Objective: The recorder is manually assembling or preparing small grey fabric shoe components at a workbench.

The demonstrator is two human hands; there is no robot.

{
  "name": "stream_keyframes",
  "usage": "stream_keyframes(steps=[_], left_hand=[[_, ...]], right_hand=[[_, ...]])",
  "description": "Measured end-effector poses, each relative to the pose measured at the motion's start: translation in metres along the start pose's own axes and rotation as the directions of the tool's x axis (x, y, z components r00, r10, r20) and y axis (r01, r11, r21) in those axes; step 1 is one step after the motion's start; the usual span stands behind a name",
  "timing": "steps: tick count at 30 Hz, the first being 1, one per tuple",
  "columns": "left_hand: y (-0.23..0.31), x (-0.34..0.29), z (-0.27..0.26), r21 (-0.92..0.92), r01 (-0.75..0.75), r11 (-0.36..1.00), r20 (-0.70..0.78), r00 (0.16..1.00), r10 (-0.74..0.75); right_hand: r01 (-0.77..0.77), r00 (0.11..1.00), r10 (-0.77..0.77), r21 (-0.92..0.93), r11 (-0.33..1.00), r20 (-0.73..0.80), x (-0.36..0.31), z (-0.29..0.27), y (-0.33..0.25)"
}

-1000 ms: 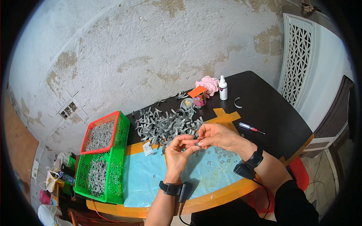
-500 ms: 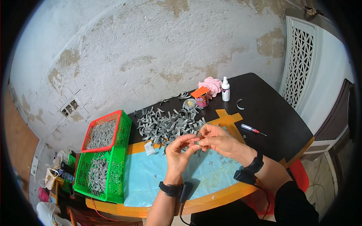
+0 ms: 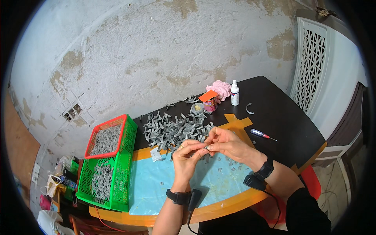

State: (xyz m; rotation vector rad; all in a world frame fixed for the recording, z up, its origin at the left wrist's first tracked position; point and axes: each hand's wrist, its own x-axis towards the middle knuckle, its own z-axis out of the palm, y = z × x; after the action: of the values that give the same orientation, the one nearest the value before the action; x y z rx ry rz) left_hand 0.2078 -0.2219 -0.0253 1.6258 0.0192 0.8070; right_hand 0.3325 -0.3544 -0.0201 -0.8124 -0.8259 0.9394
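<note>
My left hand (image 3: 186, 157) and my right hand (image 3: 229, 146) meet fingertip to fingertip above the blue sheet (image 3: 149, 188). Both are closed in a pinch around a small grey piece (image 3: 206, 148), mostly hidden by the thumbs and fingers. Just beyond them spreads a heap of curved grey strips (image 3: 168, 129). Tiny flat grey bits (image 3: 234, 164) lie scattered on the sheet beside my right hand. A small white packet (image 3: 156, 154) rests at the sheet's far edge, left of my left hand.
At the left, a red basket (image 3: 122, 135) of small grey parts sits on a green crate (image 3: 124, 192) holding more. A screwdriver (image 3: 263, 135), a white spray bottle (image 3: 234, 93), a pink cloth (image 3: 219, 89) and a tin (image 3: 210, 104) stand or lie on the black table (image 3: 288, 117).
My left fingers have curled in closer to the right fingertips, covering more of the small grey piece. Everything on the table looks unmoved.
</note>
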Motion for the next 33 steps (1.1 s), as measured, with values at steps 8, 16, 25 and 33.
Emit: stream_keyframes(steps=[8, 16, 25, 33], left_hand=[[-0.012, 0.000, -0.005, -0.236, 0.100, 0.967, 0.071, 0.994, -0.086], [-0.004, -0.002, -0.004, -0.251, 0.083, 0.965, 0.107, 0.993, -0.057], [-0.008, -0.003, -0.007, -0.251, 0.076, 0.965, 0.146, 0.988, -0.040], [-0.004, -0.002, -0.004, -0.171, 0.042, 0.984, 0.128, 0.992, -0.020]], right_hand=[[-0.012, 0.999, 0.011, 0.036, 0.999, 0.031, 0.000, 0.004, 0.004], [0.002, 0.996, -0.007, 0.055, 0.998, 0.093, -0.002, 0.010, -0.001], [0.006, 0.989, -0.016, 0.070, 0.998, 0.150, -0.002, 0.007, -0.002], [0.010, 0.985, -0.021, 0.066, 0.998, 0.171, 0.000, 0.003, 0.000]])
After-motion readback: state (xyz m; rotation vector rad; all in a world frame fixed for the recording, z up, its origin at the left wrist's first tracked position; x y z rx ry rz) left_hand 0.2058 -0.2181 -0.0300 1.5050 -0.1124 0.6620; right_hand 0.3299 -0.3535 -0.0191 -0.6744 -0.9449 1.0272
